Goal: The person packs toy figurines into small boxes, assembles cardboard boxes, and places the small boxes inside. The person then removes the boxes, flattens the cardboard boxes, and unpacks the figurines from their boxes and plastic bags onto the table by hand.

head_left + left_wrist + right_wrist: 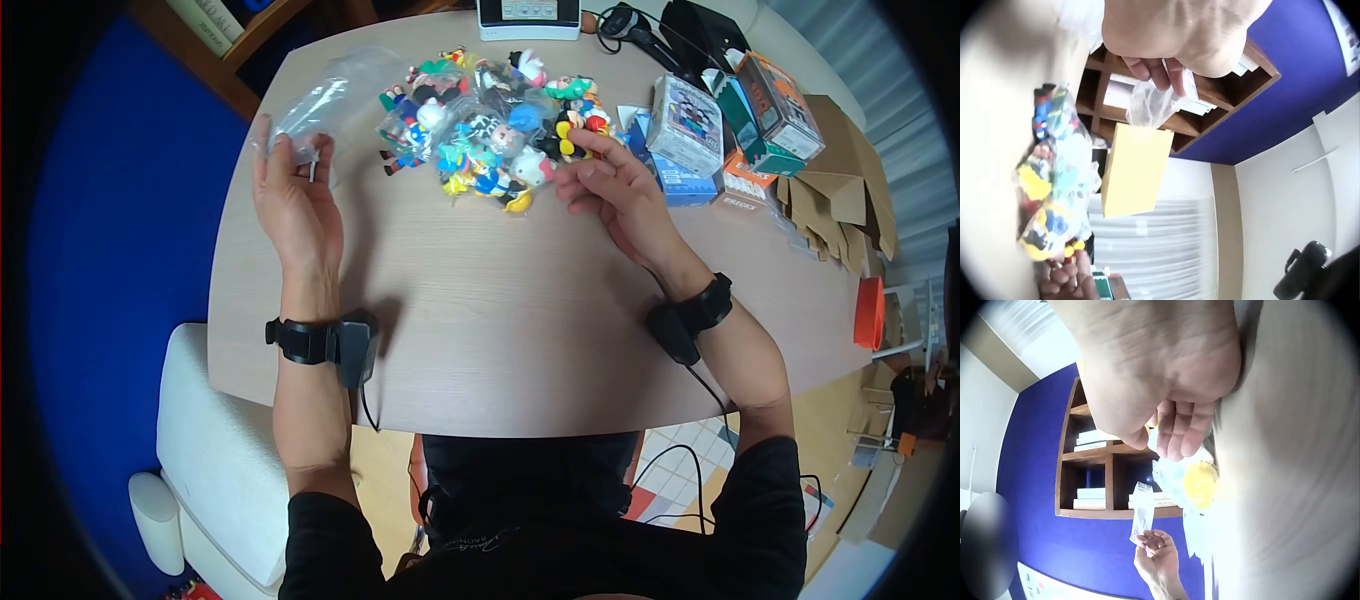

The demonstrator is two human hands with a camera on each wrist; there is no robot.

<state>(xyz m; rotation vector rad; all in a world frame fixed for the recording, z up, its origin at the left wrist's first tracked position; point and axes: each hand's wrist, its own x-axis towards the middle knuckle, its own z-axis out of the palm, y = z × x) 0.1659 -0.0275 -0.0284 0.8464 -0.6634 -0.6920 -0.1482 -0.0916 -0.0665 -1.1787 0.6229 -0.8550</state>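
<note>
My left hand [298, 205] is raised at the left side of the table, palm up, and pinches a small clear plastic bag [1150, 105] between fingers and thumb. The bag shows side-on in the right wrist view, above the fingertips. In the head view it overlaps a larger clear bag [345, 90] behind it. My right hand [630, 200] is by the right edge of a pile of bagged toy figures [480, 150], its fingers loosely bent. A white cat-faced figure [530, 166] and a black and yellow figure [566, 138] are nearest its fingertips.
Toy boxes [687, 125] are stacked at the back right, beside torn brown cardboard [835, 200]. A handheld scanner [640, 35] with a cable and a white device with a screen [528, 18] stand at the back. A white chair [215, 450] is at the left.
</note>
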